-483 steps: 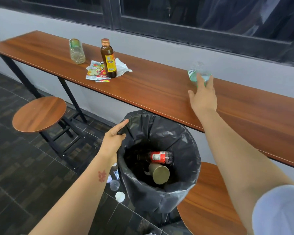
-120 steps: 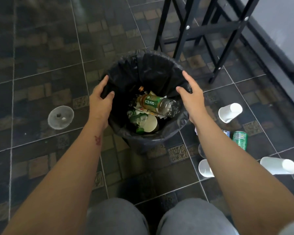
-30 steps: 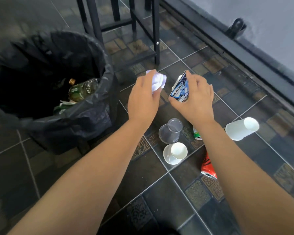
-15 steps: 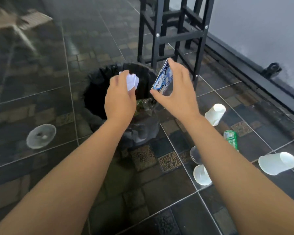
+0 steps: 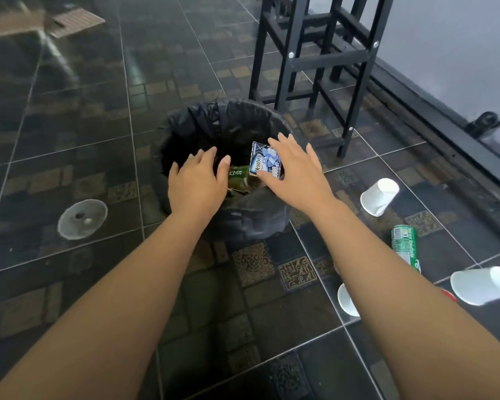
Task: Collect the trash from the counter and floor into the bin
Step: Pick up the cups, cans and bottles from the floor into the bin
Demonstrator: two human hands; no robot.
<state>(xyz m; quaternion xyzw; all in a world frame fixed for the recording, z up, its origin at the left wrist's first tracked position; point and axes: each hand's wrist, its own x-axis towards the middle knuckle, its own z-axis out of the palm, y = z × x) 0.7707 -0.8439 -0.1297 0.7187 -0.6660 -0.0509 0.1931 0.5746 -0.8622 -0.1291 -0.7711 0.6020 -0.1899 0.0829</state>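
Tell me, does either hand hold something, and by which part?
Nothing is held, it seems. The left hand is open and empty. The right hand is spread flat; the small box beside its thumb, over the bin, looks released.

We see the bin [image 5: 254,223] lined in glossy black, a blue-and-white box [image 5: 264,164] with white lettering, a green can [image 5: 404,246], plain white cups [image 5: 378,196], a black stool frame [image 5: 315,59], and dark floor tiles [image 5: 254,267] inset with tan glyph-patterned squares.
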